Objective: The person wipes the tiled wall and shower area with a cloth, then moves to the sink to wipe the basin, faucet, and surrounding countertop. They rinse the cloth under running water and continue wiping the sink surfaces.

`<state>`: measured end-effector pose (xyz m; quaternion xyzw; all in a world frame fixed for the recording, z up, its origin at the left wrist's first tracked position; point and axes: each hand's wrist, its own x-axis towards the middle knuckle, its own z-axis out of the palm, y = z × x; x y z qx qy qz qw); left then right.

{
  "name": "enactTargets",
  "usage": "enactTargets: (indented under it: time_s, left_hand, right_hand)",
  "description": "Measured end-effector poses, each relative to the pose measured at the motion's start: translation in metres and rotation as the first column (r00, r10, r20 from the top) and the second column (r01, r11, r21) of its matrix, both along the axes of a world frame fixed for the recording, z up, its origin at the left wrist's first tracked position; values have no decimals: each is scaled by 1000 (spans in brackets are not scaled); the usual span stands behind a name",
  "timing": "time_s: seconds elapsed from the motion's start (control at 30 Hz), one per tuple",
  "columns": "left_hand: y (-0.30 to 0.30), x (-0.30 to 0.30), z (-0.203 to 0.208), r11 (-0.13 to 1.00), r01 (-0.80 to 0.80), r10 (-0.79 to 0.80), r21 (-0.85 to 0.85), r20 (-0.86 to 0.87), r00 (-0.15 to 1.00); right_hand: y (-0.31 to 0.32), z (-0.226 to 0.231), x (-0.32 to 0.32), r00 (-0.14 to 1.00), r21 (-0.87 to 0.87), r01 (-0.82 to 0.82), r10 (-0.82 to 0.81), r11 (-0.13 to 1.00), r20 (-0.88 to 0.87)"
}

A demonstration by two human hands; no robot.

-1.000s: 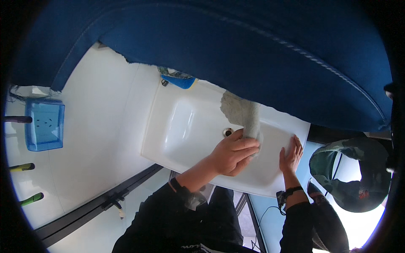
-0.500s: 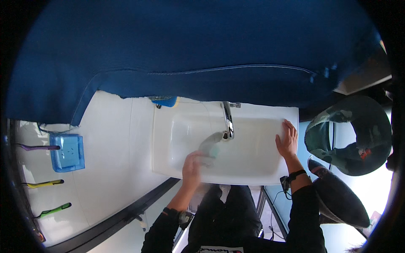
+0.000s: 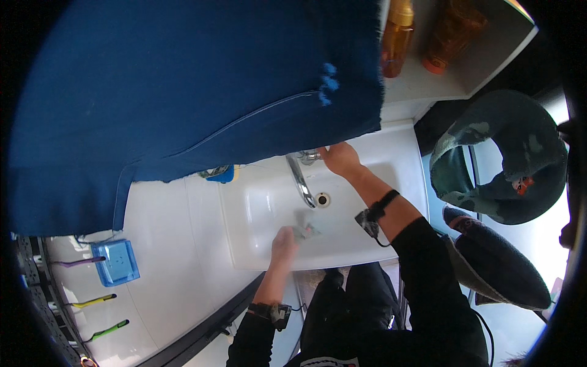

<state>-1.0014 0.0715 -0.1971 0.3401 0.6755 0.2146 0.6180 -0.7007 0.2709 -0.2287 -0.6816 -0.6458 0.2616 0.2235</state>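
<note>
Right hand (image 3: 343, 160) touches the tap (image 3: 310, 158), spout (image 3: 299, 181) slanting toward the person.

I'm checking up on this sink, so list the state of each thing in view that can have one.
Left hand, holding the cloth, blurred
Cloth, held, too blurred to tell wet or dry
Right hand, at the tap, grip partly hidden
Tap, spout over the sink, flow unclear
Drain, uncovered
Blue fabric, frayed at the edge
Soap dish, open-topped, on the counter

Blurred and curled, the left hand (image 3: 283, 246) is just inside the sink's (image 3: 361, 235) near edge; the right arm (image 3: 400, 217) stretches farther, with the right hand (image 3: 341, 160) near the far edge.
</note>
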Motion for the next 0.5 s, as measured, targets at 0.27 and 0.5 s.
enactTargets:
  time_s: [0.27, 0.5]
  left_hand:
    - [29, 55, 21, 956, -292, 269, 41, 284, 920]
    - [50, 83, 38, 932, -361, 343, -30, 394, 853]
  right_hand:
    - [10, 30, 0, 990, 89, -80, 69, 993, 121]
    - [12, 8, -3, 999, 35, -23, 22, 999, 26]
